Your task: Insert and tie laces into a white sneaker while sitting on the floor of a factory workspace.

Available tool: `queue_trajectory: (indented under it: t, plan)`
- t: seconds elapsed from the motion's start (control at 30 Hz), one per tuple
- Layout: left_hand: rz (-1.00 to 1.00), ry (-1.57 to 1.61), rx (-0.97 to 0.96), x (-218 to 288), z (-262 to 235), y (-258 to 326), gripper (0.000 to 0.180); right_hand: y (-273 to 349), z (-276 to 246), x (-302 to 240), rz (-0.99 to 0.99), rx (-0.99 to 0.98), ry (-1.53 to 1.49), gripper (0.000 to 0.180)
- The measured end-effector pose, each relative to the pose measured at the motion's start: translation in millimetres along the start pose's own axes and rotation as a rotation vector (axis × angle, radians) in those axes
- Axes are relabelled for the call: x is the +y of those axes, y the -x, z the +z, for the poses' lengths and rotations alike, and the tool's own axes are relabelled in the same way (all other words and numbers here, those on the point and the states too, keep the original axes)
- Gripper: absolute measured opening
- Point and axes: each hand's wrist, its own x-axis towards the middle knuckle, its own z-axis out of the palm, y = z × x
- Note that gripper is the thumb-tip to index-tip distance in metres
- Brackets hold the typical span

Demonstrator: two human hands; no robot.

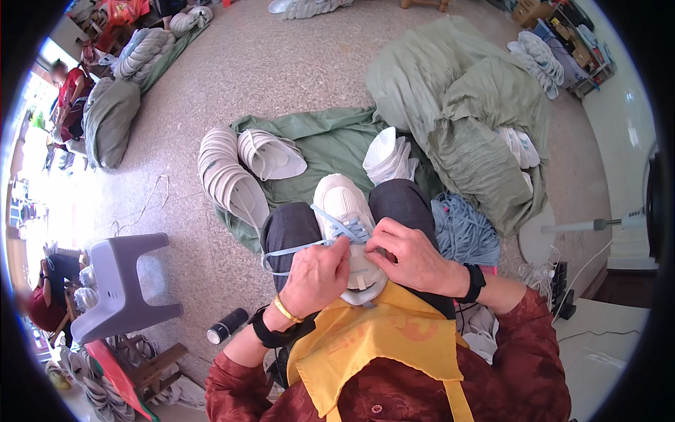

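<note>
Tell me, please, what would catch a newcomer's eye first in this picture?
At centre, a white shoe lies on the person's lap, with the left hand and right hand gripping its light blue lace. Left of the knees sit rows of stacked white shoes; bulging green sacks rise at upper right.

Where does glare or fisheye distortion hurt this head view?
Head view: daylight blows out the left edge beside the grey stool; the floor's lines bow toward the black rim; both hands and the white shoe at centre stay sharp and evenly lit.
</note>
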Motion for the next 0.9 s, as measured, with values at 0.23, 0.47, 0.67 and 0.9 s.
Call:
queue_trajectory:
  t: [0.23,0.47,0.67,0.9]
  plan:
    - [0.104,0.072,0.088,-0.3,9.0,-4.5,0.005,-3.4,0.3,-1.4,0.078,-0.010,-0.042,0.013]
    - [0.046,0.325,0.047,-18.9,13.8,-9.1,0.008,-11.9,-0.2,-2.7,0.119,0.003,-0.032,0.012]
    - [0.064,0.315,0.083,-18.1,18.7,-6.1,0.008,-12.1,0.8,0.3,0.110,0.041,0.002,0.011]
    - [0.085,0.231,0.162,-14.3,27.5,-1.8,0.009,-10.4,0.5,-1.3,0.061,0.054,0.117,0.010]
